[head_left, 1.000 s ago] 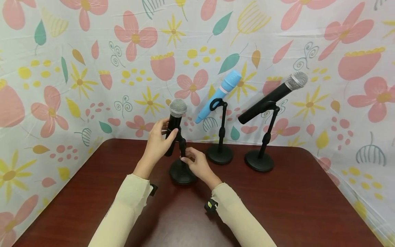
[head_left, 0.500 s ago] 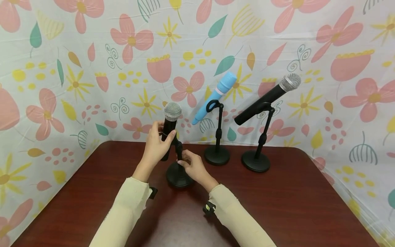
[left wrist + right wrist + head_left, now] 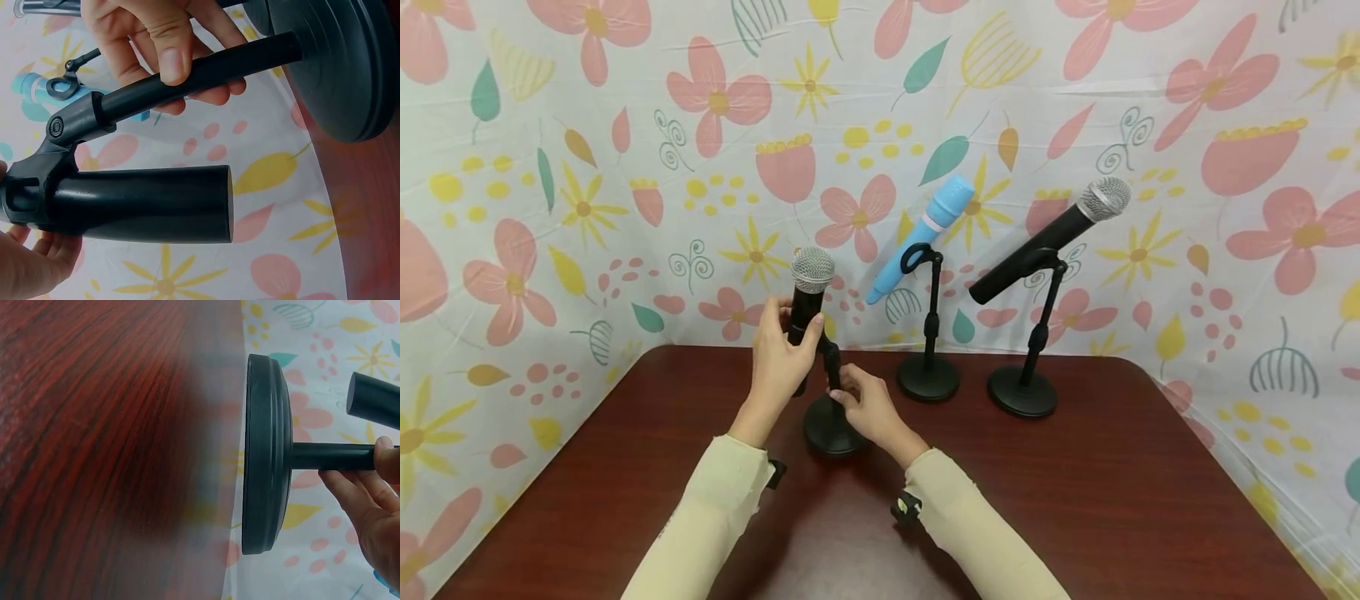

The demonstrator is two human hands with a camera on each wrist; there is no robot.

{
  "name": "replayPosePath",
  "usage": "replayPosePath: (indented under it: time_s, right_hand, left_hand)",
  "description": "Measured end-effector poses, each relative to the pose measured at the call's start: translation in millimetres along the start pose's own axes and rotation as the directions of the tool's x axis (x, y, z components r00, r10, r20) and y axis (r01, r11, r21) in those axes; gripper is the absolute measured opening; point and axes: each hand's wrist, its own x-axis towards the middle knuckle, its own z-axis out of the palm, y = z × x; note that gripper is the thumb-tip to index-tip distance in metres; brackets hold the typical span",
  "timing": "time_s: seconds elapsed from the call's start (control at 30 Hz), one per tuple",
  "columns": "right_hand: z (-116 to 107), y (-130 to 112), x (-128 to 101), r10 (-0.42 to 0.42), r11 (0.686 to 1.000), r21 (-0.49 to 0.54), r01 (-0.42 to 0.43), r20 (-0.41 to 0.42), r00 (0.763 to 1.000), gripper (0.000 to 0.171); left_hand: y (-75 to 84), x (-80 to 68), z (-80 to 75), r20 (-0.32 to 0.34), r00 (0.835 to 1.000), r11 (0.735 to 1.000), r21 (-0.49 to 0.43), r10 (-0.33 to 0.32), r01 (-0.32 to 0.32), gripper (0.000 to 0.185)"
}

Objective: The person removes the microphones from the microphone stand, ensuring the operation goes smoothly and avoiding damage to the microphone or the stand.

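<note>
A black microphone [image 3: 806, 315] with a silver mesh head sits in the clip of a black desk stand [image 3: 831, 432], its head up and leaning slightly right. Around its body and the clip, my left hand [image 3: 778, 348] grips with fingers behind and thumb in front. My right hand [image 3: 868, 405] pinches the stand's pole between thumb and fingers, just above the round base [image 3: 267, 456]. In the left wrist view, the clip [image 3: 31, 190] encircles the microphone and hinges to the pole [image 3: 262, 57]. Whether the base touches the table I cannot tell.
To the right, a light blue microphone [image 3: 917, 242] leans in a second black stand [image 3: 928, 377]. Beyond it, another black microphone [image 3: 1037, 254] tilts in a third stand [image 3: 1022, 392]. A flowered cloth [image 3: 625, 167] hangs behind the dark red table [image 3: 1075, 500].
The held microphone has tipped a little left and stands more upright, my left hand moving with it. My right hand keeps its hold on the pole. The head view has shifted slightly.
</note>
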Motion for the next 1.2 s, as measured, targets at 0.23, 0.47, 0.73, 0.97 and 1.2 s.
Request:
replayPosePath:
  time_s: [0.23, 0.47, 0.73, 0.97, 1.2]
  right_hand:
    - [0.0, -1.1, 0.8, 0.005, 1.0, -0.013, -0.005, 0.01, 1.0, 0.014]
    - [-1.5, 0.0, 1.8, 0.004, 1.0, -0.019, -0.003, 0.013, 1.0, 0.012]
    - [-2.1, 1.0, 1.7, 0.013, 1.0, -0.019, -0.013, 0.018, 1.0, 0.013]
    - [-3.8, 2.2, 2.5, 0.033, 0.999, -0.042, -0.032, 0.022, 0.999, 0.014]
    - [-7.4, 1.3, 5.7, 0.015, 0.997, -0.077, -0.014, 0.008, 1.0, 0.012]
  left_hand:
    - [-0.7, 0.9, -2.4, -0.004, 1.0, 1.0, -0.008, 0.015, -0.015, 0.039]
    - [2.4, 2.9, -5.1, -0.005, 1.0, 1.0, -0.021, -0.011, 0.011, 0.038]
    - [3.2, 4.1, -7.9, 0.021, 0.998, 0.998, -0.041, -0.056, 0.056, 0.039]
    - [5.0, 7.0, -9.6, 0.017, 0.999, 0.999, -0.036, -0.036, 0.036, 0.04]
    - [7.6, 12.0, -9.6, 0.002, 1.0, 0.999, -0.032, -0.018, 0.018, 0.039]
